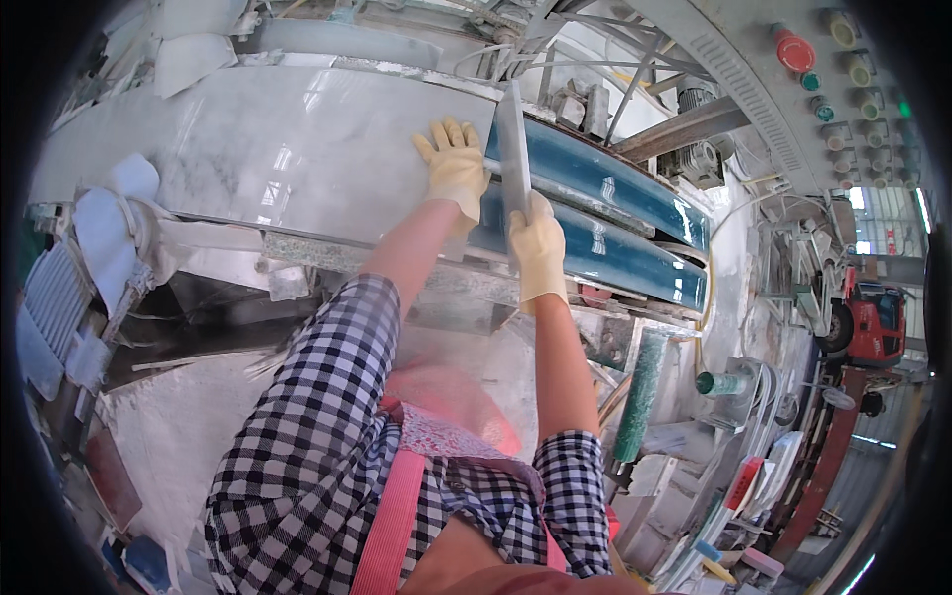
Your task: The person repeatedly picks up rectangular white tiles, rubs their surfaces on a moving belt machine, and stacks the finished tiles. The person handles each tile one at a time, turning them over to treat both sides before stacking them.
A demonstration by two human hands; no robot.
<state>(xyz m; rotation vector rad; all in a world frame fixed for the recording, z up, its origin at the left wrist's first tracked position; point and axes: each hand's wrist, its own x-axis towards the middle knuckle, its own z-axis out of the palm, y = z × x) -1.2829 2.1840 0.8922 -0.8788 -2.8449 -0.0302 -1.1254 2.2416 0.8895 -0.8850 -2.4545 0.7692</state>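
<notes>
Workshop dust (736, 258) lies pale all round. One thin, straight-edged grey strip (513, 139) stands on edge beside the blue belts (605, 183), gripped near its closer end by the yellow-gloved right hand (538, 238). The left hand (454, 169), open, fingers spread, rests on a glossy, cloudy grey-white slab (317, 149). Both belts look smooth and shiny; farther right, a metal panel (734, 74) carries round buttons (795, 50).

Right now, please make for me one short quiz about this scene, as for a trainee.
1. True or false: the left hand is closed into a fist.
2. Which hand holds the narrow piece: (a) left or (b) right?
3. Fill in: the two long bands are coloured ____.

Key: 1. False, it lies open on the wide slab. 2. (b), the right hand. 3. Blue.
</notes>
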